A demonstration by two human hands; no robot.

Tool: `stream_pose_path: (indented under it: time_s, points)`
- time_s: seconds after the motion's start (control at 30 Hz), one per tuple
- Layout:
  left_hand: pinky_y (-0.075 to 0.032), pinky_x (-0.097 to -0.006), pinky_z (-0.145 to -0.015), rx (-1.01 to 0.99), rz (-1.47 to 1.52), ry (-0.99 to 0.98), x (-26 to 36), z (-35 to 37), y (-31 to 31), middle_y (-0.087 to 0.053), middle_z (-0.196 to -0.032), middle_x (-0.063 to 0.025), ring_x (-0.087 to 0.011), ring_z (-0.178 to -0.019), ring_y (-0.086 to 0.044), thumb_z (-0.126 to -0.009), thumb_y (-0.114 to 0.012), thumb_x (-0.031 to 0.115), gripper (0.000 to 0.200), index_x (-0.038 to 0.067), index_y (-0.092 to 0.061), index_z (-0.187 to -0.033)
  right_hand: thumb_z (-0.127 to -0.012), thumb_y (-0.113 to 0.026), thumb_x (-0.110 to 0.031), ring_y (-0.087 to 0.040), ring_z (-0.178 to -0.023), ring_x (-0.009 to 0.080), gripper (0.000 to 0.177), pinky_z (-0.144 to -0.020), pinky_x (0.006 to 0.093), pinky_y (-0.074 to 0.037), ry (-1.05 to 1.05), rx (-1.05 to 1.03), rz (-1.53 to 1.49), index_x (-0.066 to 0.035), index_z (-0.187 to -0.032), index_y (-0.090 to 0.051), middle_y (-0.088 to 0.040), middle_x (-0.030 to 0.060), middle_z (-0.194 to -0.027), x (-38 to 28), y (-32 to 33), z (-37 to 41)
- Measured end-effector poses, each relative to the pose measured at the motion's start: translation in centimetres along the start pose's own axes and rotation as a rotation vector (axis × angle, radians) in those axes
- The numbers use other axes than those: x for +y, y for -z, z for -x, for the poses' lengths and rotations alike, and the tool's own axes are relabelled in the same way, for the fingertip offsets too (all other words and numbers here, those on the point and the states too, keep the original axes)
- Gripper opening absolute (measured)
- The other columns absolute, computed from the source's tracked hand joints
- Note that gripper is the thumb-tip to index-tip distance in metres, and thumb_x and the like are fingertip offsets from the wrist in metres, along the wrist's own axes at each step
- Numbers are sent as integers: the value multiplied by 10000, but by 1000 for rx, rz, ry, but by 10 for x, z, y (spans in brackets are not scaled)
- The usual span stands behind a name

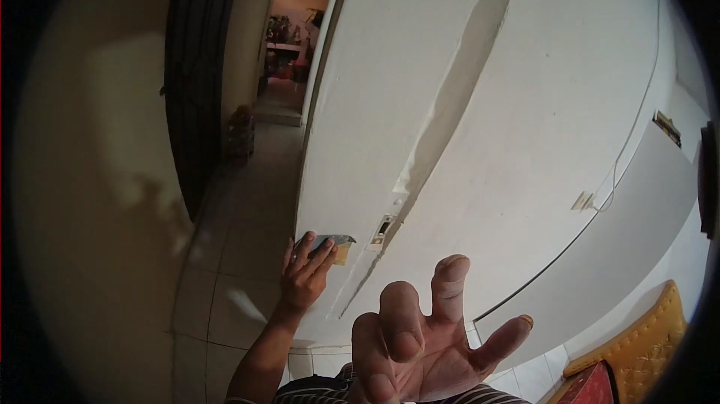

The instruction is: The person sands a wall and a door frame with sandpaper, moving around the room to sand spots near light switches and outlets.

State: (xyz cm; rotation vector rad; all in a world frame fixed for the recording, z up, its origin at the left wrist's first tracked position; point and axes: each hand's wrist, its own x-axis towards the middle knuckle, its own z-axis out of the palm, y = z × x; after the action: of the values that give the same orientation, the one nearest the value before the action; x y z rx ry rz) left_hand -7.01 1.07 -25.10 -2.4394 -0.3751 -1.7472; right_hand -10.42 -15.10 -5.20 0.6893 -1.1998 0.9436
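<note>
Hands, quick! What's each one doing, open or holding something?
Left hand: holding a grey-and-yellow pad at the wall.
Right hand: open, holding nothing.

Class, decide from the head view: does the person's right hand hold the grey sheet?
No, the left hand holds the grey sheet; the right hand shows an empty palm.

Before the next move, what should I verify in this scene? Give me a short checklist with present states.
1. Left hand holding the yellow block and gray sheet: ok.
2. Right hand free: ok, nothing in it, palm showing.
3. Gray sheet tucked in around the yellow block: not ok, a corner sticks out.
4. Yellow block flat against the wall: cannot tell, fingers cover much of it.
5. Cord away from the left hand: ok, well to the right.
</note>
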Motion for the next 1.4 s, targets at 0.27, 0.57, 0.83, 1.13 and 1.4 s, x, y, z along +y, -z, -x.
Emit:
stream_pose_path:
  time_s: [0.27,0.57,0.83,1.13,1.4]
  points:
    - [-405,-567,-1122,10,29,18,2,-1,1,-665,-1360,62,-269,-1399,-509,-907,-712,107,258,180,-786,-1143,-996,-406,-670,-469,-1308,409,911,-761,508,-664,-63,-19,91,-175,-1636,13,-313,259,-1436,-9,9,16]
    - [-377,-559,-1146,35,38,-4,-2,-1,-2,-659,-1371,61,-262,-1413,-494,-909,-700,91,280,173,-778,-1165,-1001,-402,-661,-474,-1311,396,890,-767,511,-665,-230,200,171,-165,-1634,-22,-328,257,-1447,-24,-24,-8]
    - [-393,-546,-1139,-1,31,26,4,-4,4,-652,-1381,73,-246,-1407,-503,-917,-700,100,277,189,-777,-1168,-1012,-481,-583,-481,-1313,356,833,-768,498,-671,-8,433,328,-164,-1625,-102,-332,243,-1480,-34,-24,13]
    - [-386,-539,-1148,-33,-25,5,2,-3,6,-641,-1395,84,-226,-1420,-485,-933,-676,108,278,199,-774,-1177,-1063,-503,-257,-581,-1080,266,571,-620,258,-666,111,10,786,-137,-1579,-288,-435,194,-1320,-46,-60,-9]
    - [-397,-533,-1142,-40,27,21,1,0,5,-594,-1454,95,-223,-1437,-463,-939,-660,86,307,200,-760,-1206,-1061,-512,-271,-596,-1074,285,570,-641,289,-679,137,53,852,-140,-1575,-301,-442,205,-1326,-44,-52,-5]
